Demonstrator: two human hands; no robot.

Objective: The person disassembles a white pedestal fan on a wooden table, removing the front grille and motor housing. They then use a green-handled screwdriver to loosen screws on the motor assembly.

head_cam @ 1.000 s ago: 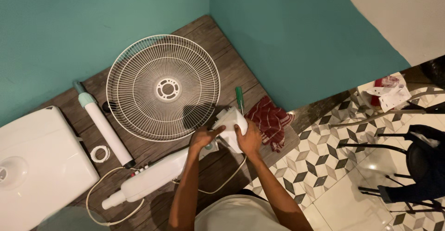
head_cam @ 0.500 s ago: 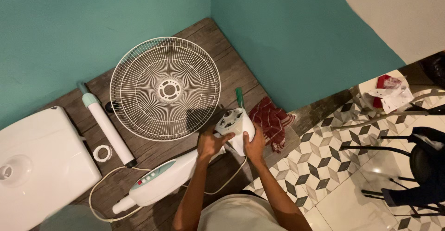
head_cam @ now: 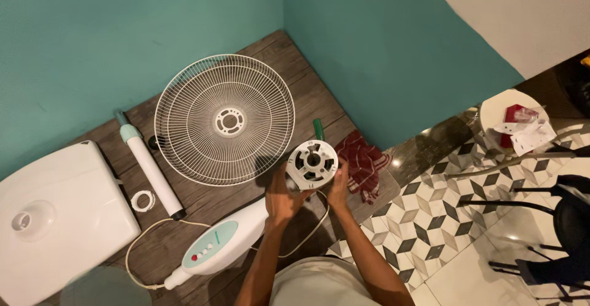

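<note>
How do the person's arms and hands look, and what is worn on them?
Both forearms are bare, with no sleeves reaching them. The left hand and the right hand wear no gloves. No watch, bracelet or ring can be made out at this distance. A light grey garment covers the torso at the bottom edge of the head view.

Motor housing [head_cam: 312, 164] held between both hands, fan grille [head_cam: 224, 120] just behind on the floor [head_cam: 295, 85], pole [head_cam: 150, 168] further left, cloth [head_cam: 364, 158] right.
</note>
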